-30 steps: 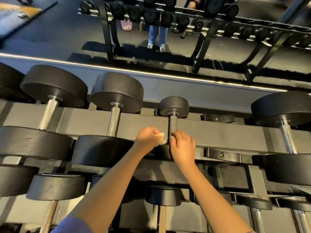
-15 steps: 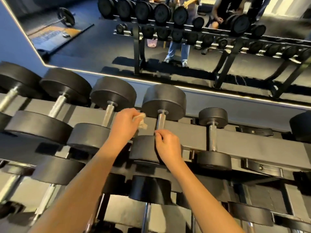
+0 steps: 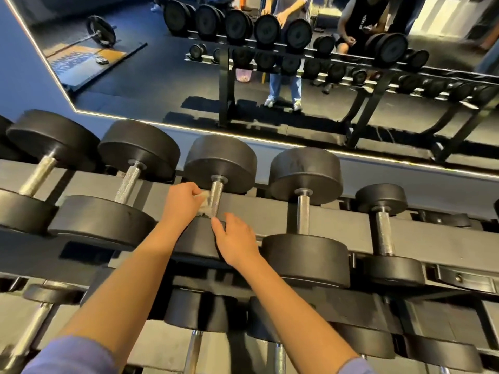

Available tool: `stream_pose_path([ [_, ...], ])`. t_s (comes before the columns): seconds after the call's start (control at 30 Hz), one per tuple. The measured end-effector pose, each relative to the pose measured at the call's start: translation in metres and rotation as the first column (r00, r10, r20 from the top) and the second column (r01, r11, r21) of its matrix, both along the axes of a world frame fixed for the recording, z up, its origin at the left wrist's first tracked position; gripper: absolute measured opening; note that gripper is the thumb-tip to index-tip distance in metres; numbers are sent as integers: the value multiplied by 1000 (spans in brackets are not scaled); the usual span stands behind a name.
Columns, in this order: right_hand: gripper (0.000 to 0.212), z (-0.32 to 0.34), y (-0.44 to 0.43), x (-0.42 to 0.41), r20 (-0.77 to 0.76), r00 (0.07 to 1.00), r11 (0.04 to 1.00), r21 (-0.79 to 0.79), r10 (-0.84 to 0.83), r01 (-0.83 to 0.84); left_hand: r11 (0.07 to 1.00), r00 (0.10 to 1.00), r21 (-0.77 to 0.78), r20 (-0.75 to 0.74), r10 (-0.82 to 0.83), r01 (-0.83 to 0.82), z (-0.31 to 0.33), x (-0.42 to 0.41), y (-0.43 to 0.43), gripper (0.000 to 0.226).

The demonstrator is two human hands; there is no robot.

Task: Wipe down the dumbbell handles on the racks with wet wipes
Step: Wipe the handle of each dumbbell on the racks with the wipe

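frame centre, upper rack point(image 3: 272, 211): left hand point(image 3: 182, 203) clutching crumpled wet wipe point(image 3: 204, 201) against left side of dumbbell handle point(image 3: 216, 197); right hand point(image 3: 238, 239) loose-fingered, holding nothing, resting on that dumbbell's near head point(image 3: 195, 242).

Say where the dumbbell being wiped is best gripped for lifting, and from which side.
The knurled steel handle between its heads, from above and the right: the round heads are too broad to wrap, and the left hand holds the wet wipe at the handle's left side.

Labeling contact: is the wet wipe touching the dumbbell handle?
Touching. Head view: wet wipe, pinched in left hand, lies against the left side of the dumbbell handle, no gap.
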State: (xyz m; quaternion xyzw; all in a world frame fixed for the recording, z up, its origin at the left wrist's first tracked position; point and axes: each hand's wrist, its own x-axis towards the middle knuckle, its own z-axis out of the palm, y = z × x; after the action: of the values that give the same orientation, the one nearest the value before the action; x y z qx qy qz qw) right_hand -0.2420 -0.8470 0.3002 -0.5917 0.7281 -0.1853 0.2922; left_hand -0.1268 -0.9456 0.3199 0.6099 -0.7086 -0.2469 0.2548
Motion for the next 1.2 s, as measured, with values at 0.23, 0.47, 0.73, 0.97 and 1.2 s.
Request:
stream_pose_path([
  [0.23, 77, -12, -11, 16, 32, 984, 965, -191, -177, 180, 982, 994, 165, 45, -104, 95, -15, -10, -39, 20],
  [0.47, 70, -14, -11, 17, 5, 976, 949, -232, -218, 213, 939, 975, 271, 6, -223, 213, -21, -4, -39, 10],
  [0.73, 63, -21, -11, 15, 32, 982, 933, -305, -188, 189, 934, 976, 316, 78, -203, 169, -22, -5, -40, 5],
  [0.97, 64, -23, -11, 16, 33, 974, 929, -297, -222, 222, 920, 969, 350, 103, -226, 178, -26, -6, -45, 16],
  [1.2, 41, -14, -37, 31, 56, 864, 853, -141, -500, 502, 932, 966, 258, -24, -257, 255, -37, 3, -56, 24],
])
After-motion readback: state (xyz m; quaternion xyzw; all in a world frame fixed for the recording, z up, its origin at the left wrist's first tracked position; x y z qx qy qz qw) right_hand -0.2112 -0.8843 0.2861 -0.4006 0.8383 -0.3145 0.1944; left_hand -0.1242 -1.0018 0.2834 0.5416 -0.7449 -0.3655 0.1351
